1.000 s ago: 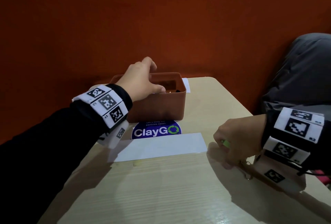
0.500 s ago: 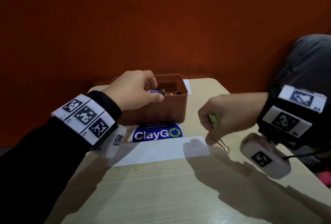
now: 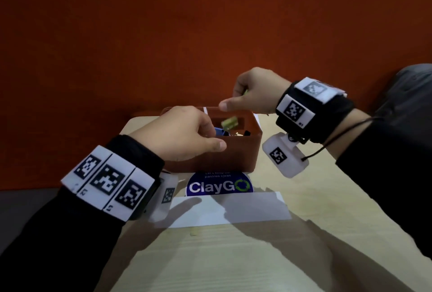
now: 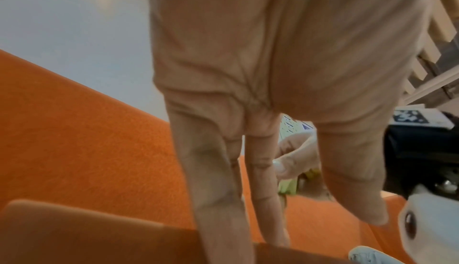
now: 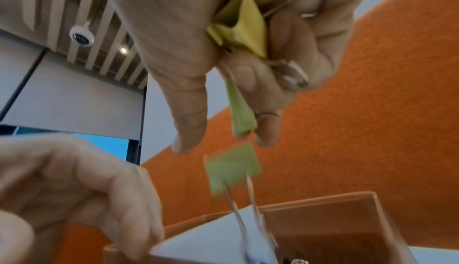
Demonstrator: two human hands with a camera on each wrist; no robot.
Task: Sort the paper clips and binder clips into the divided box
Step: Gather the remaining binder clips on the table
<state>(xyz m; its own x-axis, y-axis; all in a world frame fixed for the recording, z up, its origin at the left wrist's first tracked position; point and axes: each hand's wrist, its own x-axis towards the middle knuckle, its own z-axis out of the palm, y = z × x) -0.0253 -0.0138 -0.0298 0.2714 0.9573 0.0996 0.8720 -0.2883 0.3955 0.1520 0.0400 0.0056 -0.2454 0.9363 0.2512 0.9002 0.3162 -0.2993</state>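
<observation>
Above the box (image 3: 233,151), right hand (image 3: 254,95) grips binder clips (image 5: 238,30), clear only in wrist view; one green clip (image 3: 230,122) midair; left hand (image 3: 184,137) loosely open.

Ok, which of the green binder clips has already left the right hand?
The blurred green binder clip in mid-air above the orange box; the others sit clutched in the right hand.

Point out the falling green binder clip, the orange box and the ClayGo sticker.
falling green binder clip (image 3: 230,122), head view, on its blurred green body.
orange box (image 3: 236,154), head view, on its front wall.
ClayGo sticker (image 3: 218,186), head view, on its lettering.
</observation>
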